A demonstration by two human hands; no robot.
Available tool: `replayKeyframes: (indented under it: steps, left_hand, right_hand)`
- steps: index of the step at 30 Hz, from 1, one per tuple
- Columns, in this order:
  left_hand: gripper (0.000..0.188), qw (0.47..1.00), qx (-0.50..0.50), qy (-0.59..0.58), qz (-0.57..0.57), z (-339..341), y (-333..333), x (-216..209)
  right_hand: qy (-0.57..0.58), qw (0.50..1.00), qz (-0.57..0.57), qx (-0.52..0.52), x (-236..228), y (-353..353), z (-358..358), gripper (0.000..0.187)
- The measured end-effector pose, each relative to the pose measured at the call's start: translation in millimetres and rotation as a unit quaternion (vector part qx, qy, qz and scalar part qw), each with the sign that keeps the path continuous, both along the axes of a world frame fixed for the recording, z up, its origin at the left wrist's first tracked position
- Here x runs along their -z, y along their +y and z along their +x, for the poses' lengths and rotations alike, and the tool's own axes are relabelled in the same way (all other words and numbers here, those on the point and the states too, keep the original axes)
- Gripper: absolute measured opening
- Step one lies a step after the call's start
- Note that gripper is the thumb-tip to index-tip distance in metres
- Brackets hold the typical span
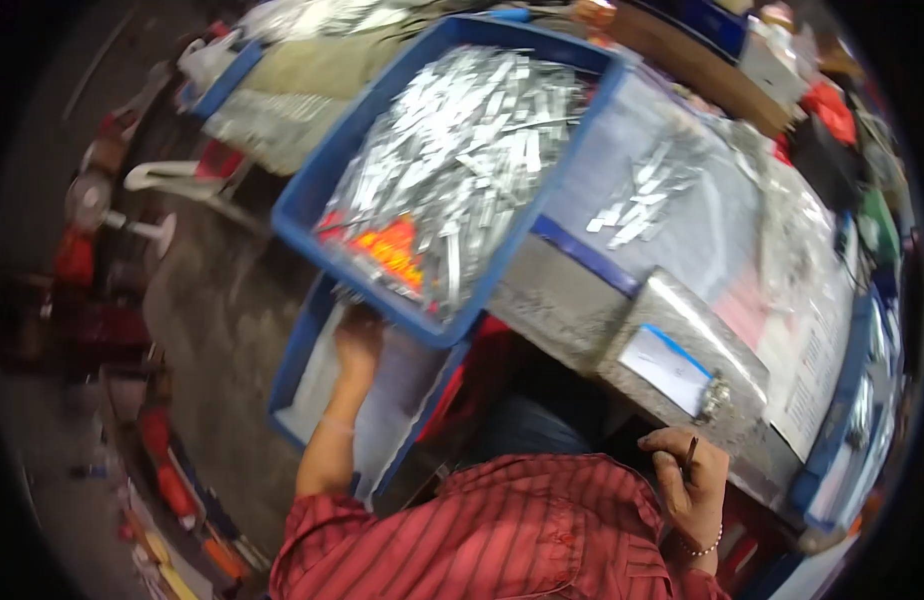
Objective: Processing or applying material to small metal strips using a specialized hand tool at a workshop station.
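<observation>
A person's left hand (360, 338), its grip hard to make out, hung over a lower tray (285, 388) left of center, below a blue tray (295, 205) of silvery strips (472, 130); lower right, the right hand (696, 473) pinched a slim dark object (691, 453).

L hand (359, 345) blurry, metal strips (472, 130) ditto, lower tray (402, 365) pt. hidden, item (691, 453) in R hand (694, 480) unclear

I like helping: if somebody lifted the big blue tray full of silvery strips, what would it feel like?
The blue tray would probably feel heavy, because silvery strips pile across it. Those loose strips could slide if it tilted. Its raised walls suggest stiffness.
</observation>
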State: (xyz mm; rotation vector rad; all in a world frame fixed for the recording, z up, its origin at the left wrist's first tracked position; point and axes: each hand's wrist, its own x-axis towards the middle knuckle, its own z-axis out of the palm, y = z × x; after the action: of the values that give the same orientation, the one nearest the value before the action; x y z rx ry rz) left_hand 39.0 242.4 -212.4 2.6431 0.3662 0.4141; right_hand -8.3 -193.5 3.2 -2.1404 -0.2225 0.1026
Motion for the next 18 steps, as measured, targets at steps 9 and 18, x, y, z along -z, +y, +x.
replayKeyframes:
  steps: [9, 18]
  left_hand:
    - [0.015, 0.935, 0.326, 0.061, -0.126, -28.1, -140.5, -183.5]
    - [0.018, 0.760, 0.605, -0.087, -0.223, 86.4, -365.6, -238.1]
  right_hand:
    - [-0.114, 0.961, -0.065, 0.244, -15.5, -114.8, 89.2, 0.009]
    - [-0.079, 0.958, -0.200, 0.188, 43.1, -195.8, 114.0, 0.017]
